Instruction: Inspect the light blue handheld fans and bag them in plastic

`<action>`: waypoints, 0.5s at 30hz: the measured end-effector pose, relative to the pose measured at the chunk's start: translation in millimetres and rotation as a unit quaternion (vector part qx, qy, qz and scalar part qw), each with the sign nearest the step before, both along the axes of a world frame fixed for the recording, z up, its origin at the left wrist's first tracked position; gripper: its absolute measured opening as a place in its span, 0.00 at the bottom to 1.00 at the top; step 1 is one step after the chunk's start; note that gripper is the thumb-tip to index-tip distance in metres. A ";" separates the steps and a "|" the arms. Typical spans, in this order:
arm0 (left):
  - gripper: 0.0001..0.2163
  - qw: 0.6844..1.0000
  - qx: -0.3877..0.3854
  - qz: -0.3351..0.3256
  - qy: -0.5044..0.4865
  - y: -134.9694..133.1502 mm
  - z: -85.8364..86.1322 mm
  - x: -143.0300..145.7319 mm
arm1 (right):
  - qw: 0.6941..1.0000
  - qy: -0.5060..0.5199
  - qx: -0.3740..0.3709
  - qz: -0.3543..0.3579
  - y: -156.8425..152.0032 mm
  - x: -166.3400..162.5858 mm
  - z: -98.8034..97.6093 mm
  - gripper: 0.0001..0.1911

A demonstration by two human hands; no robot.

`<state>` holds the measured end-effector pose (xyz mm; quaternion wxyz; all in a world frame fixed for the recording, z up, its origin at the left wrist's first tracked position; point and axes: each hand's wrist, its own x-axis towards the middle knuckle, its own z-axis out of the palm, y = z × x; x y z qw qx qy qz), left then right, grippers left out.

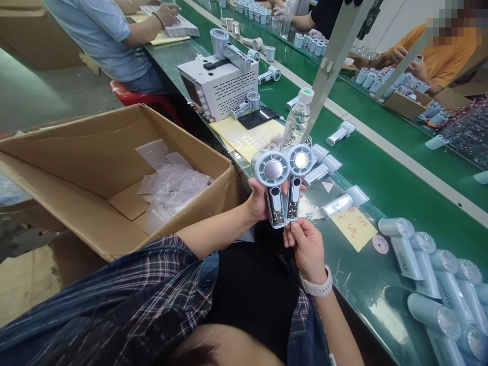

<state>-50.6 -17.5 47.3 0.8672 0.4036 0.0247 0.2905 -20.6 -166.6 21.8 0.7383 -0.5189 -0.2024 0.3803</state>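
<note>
Two pale blue handheld fans stand side by side, upright, in front of me. My left hand (257, 202) wraps around the handle of the left fan (273, 183) from behind. My right hand (305, 245), with a white wristband, pinches the bottom end of the right fan (297, 175) from below. Both fans show round silver centres in their heads and dark panels down their handles. They hover just over the near edge of the green table (385, 183).
An open cardboard box (95, 173) with bubble-wrap bags sits at my left. Several bagged fans (438, 284) lie at the right. A water bottle (298, 118), yellow sticker sheet (244, 136), white test box (224, 86) and yellow note (353, 227) stand beyond. Other people work at the far sides.
</note>
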 end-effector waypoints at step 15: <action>0.41 1.000 0.007 0.020 0.008 -4.8 -3.2 -1.8 | 0.999 0.019 0.016 -0.028 5.5 -12.0 0.9 0.24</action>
